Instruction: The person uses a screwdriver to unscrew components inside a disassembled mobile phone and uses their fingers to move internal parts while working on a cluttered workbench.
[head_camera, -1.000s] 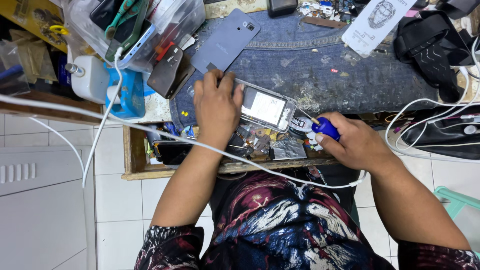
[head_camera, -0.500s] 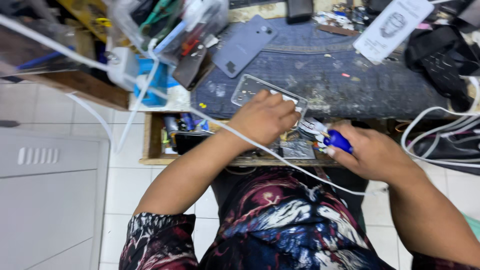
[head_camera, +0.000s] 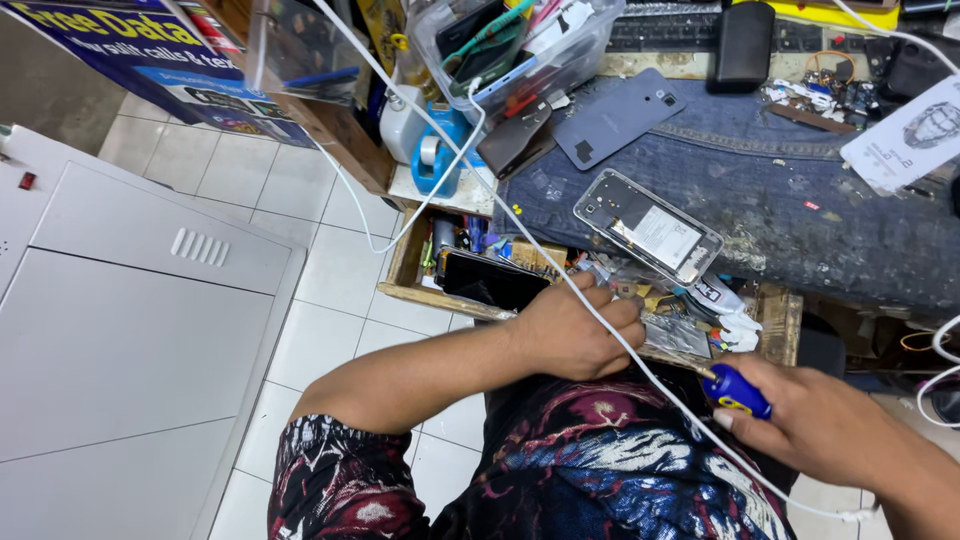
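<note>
Denim covers the bench (head_camera: 800, 215), with white floor tiles at 9 o'clock. At 12 o'clock of the left hand (head_camera: 572, 335) an opened phone (head_camera: 648, 226) lies flat on the denim. That hand curls over clutter in an open drawer (head_camera: 420, 285); I cannot tell whether its grip holds anything. At 4 o'clock, the right hand (head_camera: 830, 430) has its grip closed around a blue screwdriver (head_camera: 738, 392).

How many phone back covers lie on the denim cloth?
1 for certain: a grey back cover at the cloth's upper left, beside the opened phone. Others may be hidden in the clear box.
</note>
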